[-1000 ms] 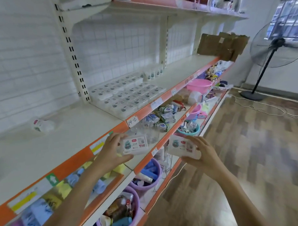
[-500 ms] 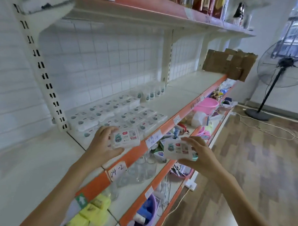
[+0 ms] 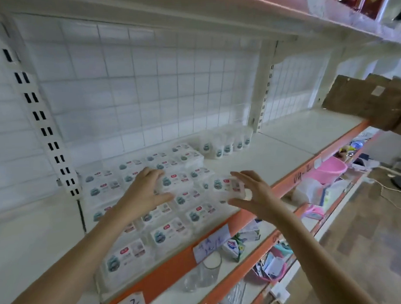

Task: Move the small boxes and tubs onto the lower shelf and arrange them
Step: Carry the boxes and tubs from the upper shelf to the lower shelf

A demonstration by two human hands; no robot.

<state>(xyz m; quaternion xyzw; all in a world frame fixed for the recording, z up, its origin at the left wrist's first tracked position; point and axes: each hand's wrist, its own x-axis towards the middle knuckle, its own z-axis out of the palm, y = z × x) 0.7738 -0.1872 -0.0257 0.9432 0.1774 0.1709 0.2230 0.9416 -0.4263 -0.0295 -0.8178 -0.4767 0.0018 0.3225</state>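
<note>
on the white shelf (image 3: 274, 153) with the orange front edge, i am setting two more small boxes into a block of like boxes (image 3: 151, 212) that is already lying flat in rows, labels up. my left hand (image 3: 143, 192) is reaching into the middle of the block; its fingers (image 3: 158, 175) are curling round the near end of one box (image 3: 173, 181), with the thumb below, and the box is sitting on or just above its neighbours; which of the two i cannot tell through the blur. my right hand (image 3: 253, 193) is bringing a second box (image 3: 227, 185) to the right-hand edge of the block; its fingers are spreading round the box's right end, loosely curved, the thumb under it, and the box is hanging tilted just above the shelf. behind the block, against the wire grid, a short row of white tubs (image 3: 226, 144) is standing upright, touching one another. judging from this, most of the moving is looking done: many boxes and the tubs are already placed. what is remaining is seating these two and squaring the rows, which are looking slightly uneven at the front. the shelves below are holding glass cups (image 3: 203, 274), a pink basin (image 3: 327, 170) and mixed goods, and a piece of cardboard (image 3: 370, 105) is leaning at far right.
</note>
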